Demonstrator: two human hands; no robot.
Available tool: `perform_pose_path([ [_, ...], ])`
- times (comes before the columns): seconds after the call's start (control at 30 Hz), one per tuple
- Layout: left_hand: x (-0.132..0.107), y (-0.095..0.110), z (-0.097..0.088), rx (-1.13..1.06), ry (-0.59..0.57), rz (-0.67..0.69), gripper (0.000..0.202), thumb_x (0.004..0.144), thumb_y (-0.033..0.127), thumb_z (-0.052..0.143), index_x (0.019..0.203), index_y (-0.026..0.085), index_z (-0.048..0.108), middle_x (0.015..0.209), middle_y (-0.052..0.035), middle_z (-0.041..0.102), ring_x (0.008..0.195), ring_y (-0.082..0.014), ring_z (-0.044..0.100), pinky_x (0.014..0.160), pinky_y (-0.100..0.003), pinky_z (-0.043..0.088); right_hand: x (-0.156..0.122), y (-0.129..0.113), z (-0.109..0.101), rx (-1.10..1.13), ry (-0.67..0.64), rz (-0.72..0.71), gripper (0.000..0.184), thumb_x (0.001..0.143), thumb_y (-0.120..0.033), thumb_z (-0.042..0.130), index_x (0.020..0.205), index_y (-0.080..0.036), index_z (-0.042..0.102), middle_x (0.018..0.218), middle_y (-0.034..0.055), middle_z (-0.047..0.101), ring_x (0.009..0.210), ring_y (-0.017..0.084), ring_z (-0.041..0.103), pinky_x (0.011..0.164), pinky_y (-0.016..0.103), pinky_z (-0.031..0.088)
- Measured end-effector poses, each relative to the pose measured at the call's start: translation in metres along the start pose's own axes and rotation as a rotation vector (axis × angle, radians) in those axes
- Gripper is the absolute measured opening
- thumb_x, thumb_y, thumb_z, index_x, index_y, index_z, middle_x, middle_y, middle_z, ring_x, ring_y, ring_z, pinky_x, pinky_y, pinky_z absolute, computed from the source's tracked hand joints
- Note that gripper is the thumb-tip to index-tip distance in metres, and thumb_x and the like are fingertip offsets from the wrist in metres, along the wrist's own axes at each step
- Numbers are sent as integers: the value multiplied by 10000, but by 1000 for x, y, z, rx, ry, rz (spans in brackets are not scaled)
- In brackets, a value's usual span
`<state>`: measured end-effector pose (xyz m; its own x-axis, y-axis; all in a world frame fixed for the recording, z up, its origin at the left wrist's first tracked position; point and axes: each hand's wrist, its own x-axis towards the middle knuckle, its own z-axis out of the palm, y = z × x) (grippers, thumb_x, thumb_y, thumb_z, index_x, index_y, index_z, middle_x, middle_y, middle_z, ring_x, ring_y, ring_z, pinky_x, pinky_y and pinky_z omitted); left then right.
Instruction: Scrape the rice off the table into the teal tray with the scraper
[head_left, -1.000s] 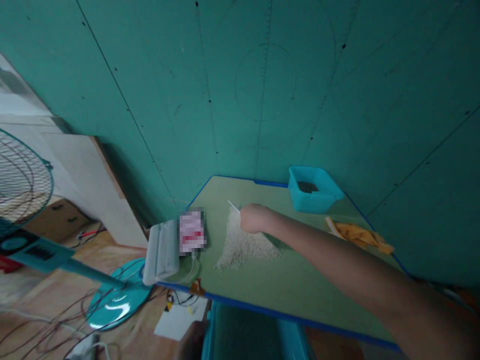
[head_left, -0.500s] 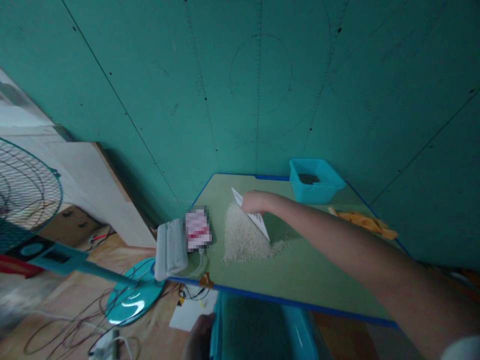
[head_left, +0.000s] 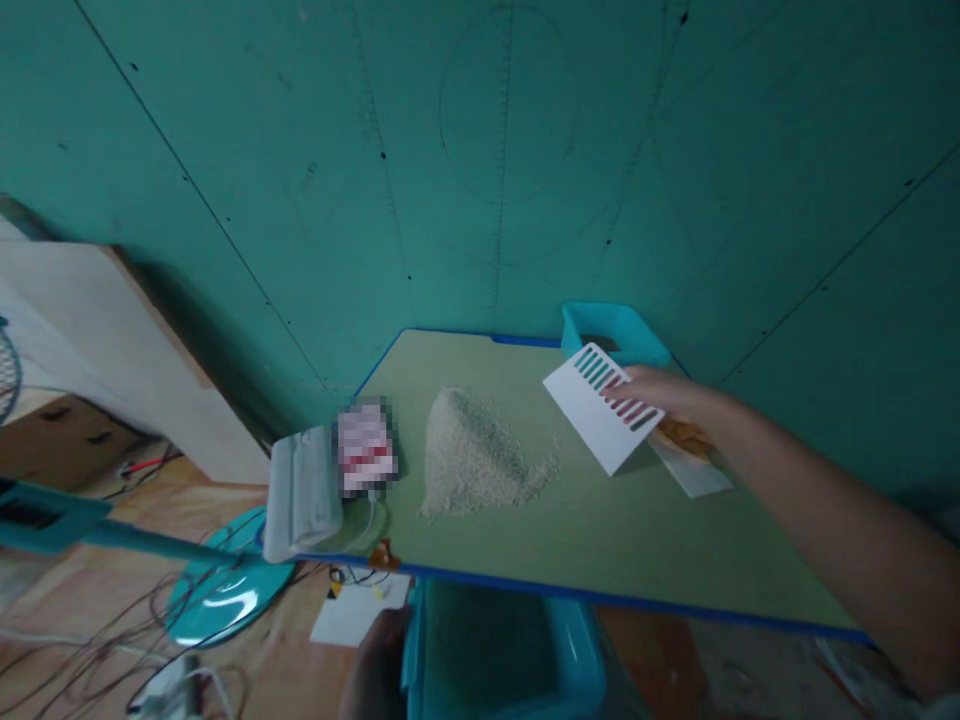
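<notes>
My right hand (head_left: 660, 395) is closed on a white card (head_left: 600, 408) with green and red stripes, held tilted above the right side of the green table (head_left: 600, 540). A heap of white grains (head_left: 469, 455) lies left of the card, apart from it. My left hand (head_left: 375, 670) is low at the bottom edge, against the rim of a teal bin (head_left: 495, 650) held under the table's front edge; its fingers are hard to make out.
A teal tray (head_left: 611, 332) with dark bits stands at the back of the table. Orange cloth (head_left: 686, 435) and white paper (head_left: 694, 475) lie under my right hand. A grey device (head_left: 300, 495) sits at the left corner. A fan base (head_left: 225, 590) and wires lie on the floor.
My right hand has lifted the card off the grain heap and carried it to the right, turning its striped face up. The heap now stands as a neater mound.
</notes>
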<state>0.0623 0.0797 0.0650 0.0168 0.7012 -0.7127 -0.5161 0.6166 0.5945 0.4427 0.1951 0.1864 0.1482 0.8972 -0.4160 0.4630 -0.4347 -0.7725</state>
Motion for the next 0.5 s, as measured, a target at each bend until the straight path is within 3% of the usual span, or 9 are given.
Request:
perform_pose_path([
  [0.1,-7,-1,7,-45,-7,-35,108,555,199,676,533,169,575,368,54,493,361,-126,440,402,-256,337,-6,6,3,50,-18,18,61,787,-214,544,816,-182,587,666,33,658,516,123,595,497,236,481],
  [0.2,-11,0,10,-130,-43,-91,192,541,214,683,447,177,520,313,73,411,312,-91,365,366,-232,280,-8,8,15,138,-33,22,35,775,-207,565,784,-184,591,643,28,649,518,131,591,512,255,481],
  [0.4,-8,-1,6,-119,-35,-133,213,510,223,711,424,173,523,332,55,459,348,-104,401,382,-235,300,-2,11,46,310,-82,86,38,799,-148,542,777,-150,572,615,9,640,515,112,589,505,227,468],
  [0.5,-10,-1,7,-92,-12,-88,207,507,221,706,428,171,522,341,58,470,350,-93,398,379,-224,290,-1,10,61,344,-145,98,51,811,-137,523,785,-142,567,598,-3,636,496,108,587,492,224,467],
])
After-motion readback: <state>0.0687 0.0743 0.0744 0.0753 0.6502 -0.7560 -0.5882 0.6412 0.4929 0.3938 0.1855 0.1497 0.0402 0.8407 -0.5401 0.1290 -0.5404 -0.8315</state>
